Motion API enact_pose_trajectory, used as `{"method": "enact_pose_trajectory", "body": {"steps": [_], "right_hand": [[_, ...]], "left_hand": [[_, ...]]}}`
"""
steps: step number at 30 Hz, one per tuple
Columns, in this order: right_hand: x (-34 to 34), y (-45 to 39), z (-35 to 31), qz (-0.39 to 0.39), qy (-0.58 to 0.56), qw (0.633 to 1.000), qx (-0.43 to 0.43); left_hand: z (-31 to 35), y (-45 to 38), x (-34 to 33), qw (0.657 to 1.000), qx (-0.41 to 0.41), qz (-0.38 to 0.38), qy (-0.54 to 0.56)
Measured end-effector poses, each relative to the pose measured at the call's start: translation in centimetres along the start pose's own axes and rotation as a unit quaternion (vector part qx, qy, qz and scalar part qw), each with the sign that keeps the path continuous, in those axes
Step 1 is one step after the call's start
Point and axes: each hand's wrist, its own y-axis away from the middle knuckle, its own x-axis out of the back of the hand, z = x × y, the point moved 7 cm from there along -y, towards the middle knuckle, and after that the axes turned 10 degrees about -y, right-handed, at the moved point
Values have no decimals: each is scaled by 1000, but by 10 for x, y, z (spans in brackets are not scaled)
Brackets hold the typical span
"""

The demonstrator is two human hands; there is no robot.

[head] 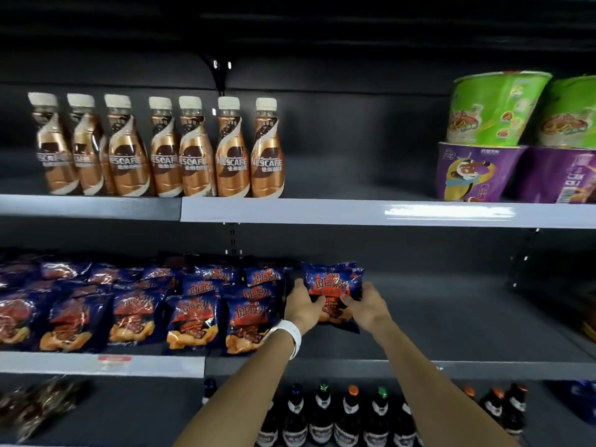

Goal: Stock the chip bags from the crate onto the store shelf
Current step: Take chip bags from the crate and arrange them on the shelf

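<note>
Both my hands are on one chip bag (333, 293) at the middle shelf (451, 369): left hand (303, 306) grips its left edge, right hand (366, 306) its right, bag upright just beside the stocked rows of bags (135, 304). Looks well along imo, left part of the shelf filled, right part bare. Crate not in view, so can't tell how many remain.

"nescafé" reads on the coffee bottles (232, 150).
</note>
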Motion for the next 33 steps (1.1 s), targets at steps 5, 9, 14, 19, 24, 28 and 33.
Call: {"method": "enact_pose_trajectory", "body": {"steps": [5, 9, 14, 19, 24, 28, 33], "right_hand": [[-17, -28, 2, 6, 11, 1000, -10], [-30, -46, 8, -1, 22, 1000, -19], [-45, -67, 14, -16, 24, 999, -32], [-54, -87, 19, -27, 17, 999, -33], [-60, -103, 26, -37, 21, 998, -39], [-67, -113, 33, -54, 23, 997, -40], [-70, -119, 39, -54, 20, 998, -31]], "left_hand": [[-14, -33, -18, 1000, 9, -3, -11], [-24, -52, -27, 999, 16, -2, -34], [-28, -71, -29, 998, 25, 12, -48], [-34, -83, -37, 998, 45, 24, -29], [-37, -96, -47, 998, 59, 27, -14], [-43, -100, -55, 998, 63, 26, -16], [-45, -104, -60, 998, 58, 34, -9]]}}
